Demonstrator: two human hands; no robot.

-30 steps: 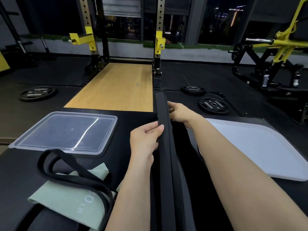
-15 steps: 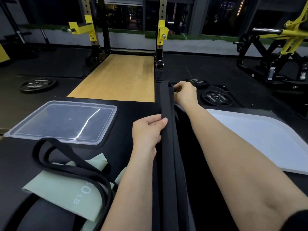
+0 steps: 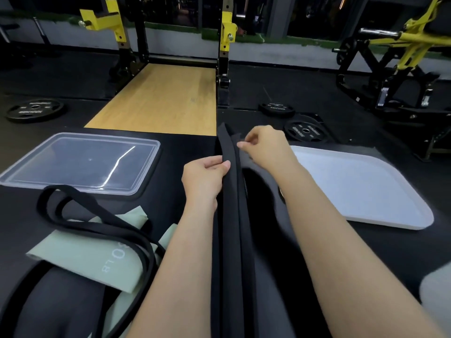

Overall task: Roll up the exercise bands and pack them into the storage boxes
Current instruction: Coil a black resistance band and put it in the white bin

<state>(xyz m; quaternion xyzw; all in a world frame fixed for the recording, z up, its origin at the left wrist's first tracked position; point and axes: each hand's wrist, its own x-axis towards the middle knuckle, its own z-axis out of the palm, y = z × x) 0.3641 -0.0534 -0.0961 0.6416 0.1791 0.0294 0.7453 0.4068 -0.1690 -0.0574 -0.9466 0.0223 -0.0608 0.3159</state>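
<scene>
Two bare hands work on one wide black rubber exercise band [image 3: 229, 215], which runs from the bottom edge of the view straight away from the person, doubled so that its two layers lie side by side. Far left, a black weight plate [image 3: 34, 110] lies flat on the dark rubber floor [image 3: 305, 93]. Nearer, a clear rectangular plastic lid [image 3: 80, 163] sits flat on the black mat [image 3: 175, 152]. Below it, a thinner black loop band [image 3: 97, 225] curls across a folded pale green flat band [image 3: 97, 259] printed with pale lettering. Behind these, a pale wooden lifting platform [image 3: 161, 98] reaches back to a black rack with yellow brackets [image 3: 225, 32].

In the centre, the left hand [image 3: 203, 178] grasps the wide band from its left side, thumb on top and fingers wrapped around its edge. Just beyond and to the right, the right hand [image 3: 264, 147] pinches the far end of the same band between thumb and curled fingers, where the end folds over. The band is held up off the mat between the hands.

To the right, a white plastic tray [image 3: 361, 189] with rounded corners lies on the mat. Past it, two more black weight plates [image 3: 305, 130] rest on the floor, and a yellow and black weight machine [image 3: 395, 57] stands at the far right.
</scene>
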